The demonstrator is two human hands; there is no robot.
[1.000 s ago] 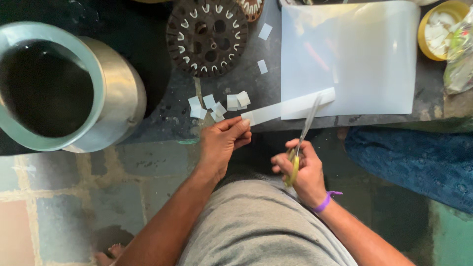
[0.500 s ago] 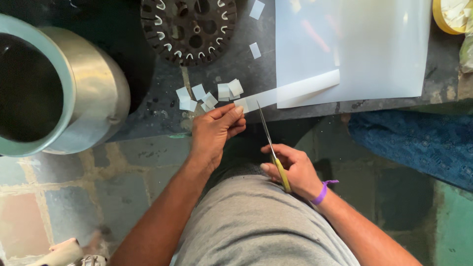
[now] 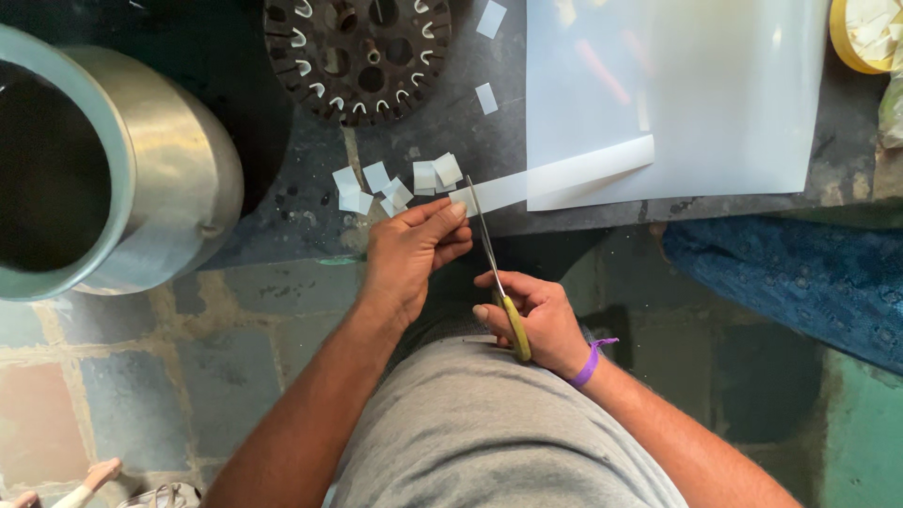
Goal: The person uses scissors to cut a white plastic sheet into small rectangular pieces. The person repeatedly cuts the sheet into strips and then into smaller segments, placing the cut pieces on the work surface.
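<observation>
Fingers [image 3: 442,221] of left hand [image 3: 409,259] pinched together on near end of white paper strip [image 3: 555,176], at front edge of dark worktop [image 3: 451,141]. Right hand [image 3: 536,320] just below, fingers curled tight around yellow-handled scissors [image 3: 499,273], blades angled up and touching strip right beside left fingertips; whether blades are parted, impossible to tell. Purple band [image 3: 591,362] on right wrist. Strip lying slantwise, far end resting on lower edge of large white sheet [image 3: 673,94] spread on worktop. Small cut white squares [image 3: 395,183] scattered in loose cluster just left of strip's end. Round dark metal disc [image 3: 362,47] with slotted rim farther back on worktop. Large steel pot [image 3: 113,160] at left, well apart from hands. Yellow-rimmed container [image 3: 851,42] at top right corner. Blue patterned cloth [image 3: 790,273] at right, below worktop. Grey garment [image 3: 489,433] and tiled floor [image 3: 132,376] beneath.
</observation>
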